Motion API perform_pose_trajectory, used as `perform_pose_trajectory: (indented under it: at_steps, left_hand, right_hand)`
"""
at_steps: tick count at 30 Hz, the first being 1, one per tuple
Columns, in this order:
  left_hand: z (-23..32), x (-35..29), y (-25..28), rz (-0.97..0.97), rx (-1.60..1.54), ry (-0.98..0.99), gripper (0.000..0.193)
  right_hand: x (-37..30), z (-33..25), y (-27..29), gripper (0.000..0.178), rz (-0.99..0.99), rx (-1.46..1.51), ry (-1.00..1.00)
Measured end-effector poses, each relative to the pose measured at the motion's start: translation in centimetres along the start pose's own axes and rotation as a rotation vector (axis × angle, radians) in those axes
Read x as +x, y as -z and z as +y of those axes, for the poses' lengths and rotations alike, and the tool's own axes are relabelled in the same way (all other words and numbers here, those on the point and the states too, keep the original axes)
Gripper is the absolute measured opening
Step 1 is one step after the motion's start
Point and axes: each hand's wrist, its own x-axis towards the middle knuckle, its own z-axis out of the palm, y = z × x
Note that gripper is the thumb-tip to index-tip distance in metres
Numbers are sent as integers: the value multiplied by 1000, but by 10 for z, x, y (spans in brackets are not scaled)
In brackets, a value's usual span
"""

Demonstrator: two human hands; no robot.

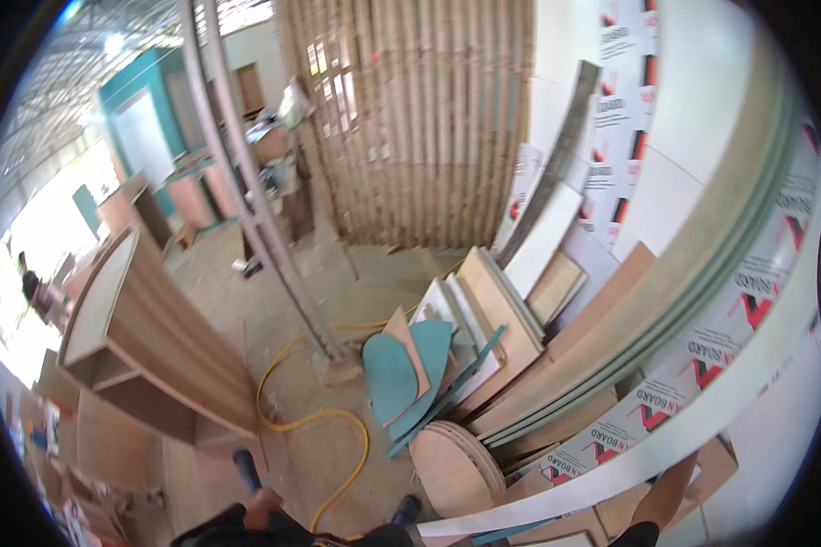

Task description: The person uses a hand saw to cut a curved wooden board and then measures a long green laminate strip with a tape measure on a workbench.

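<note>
My left hand [263,507] hangs low beside my dark clothing, small and blurred, so its fingers do not show clearly. Just beyond it is a dark, rounded shape [244,467], which looks like a shoe; whether the hand touches it I cannot tell. On the right, my right arm [668,497] reaches up to the lower edge of a long white panel [556,488]. The fingers of that hand are hidden at this edge. Behind the panel lean boards wrapped in printed film [657,401], beside a stack of thick wooden boards with green edges [602,369].
Round-ended wooden pieces [456,465] and teal curved cut-outs [401,365] lean near my feet. A yellow hose [360,438] snakes over the floor. A curved wooden cabinet [169,337] stands left, a metal post [265,219] ahead, and a slatted wooden screen [420,128] behind.
</note>
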Motion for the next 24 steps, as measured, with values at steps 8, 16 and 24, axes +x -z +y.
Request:
perform_pose_trajectory:
  at_steps: [8, 16, 24]
  left_hand:
    - [-3, -3, 65, 333, -350, 64, 41]
    - [75, 11, 149, 405, -653, -382, 41]
    - [90, 99, 75, 396, -634, -769, 39]
  right_hand:
    - [-8, 6, 52, 60, 57, -13, 108]
    - [-69, -12, 132, 51, 102, 196, 217]
    - [-68, 126, 296, 30, -47, -207, 497]
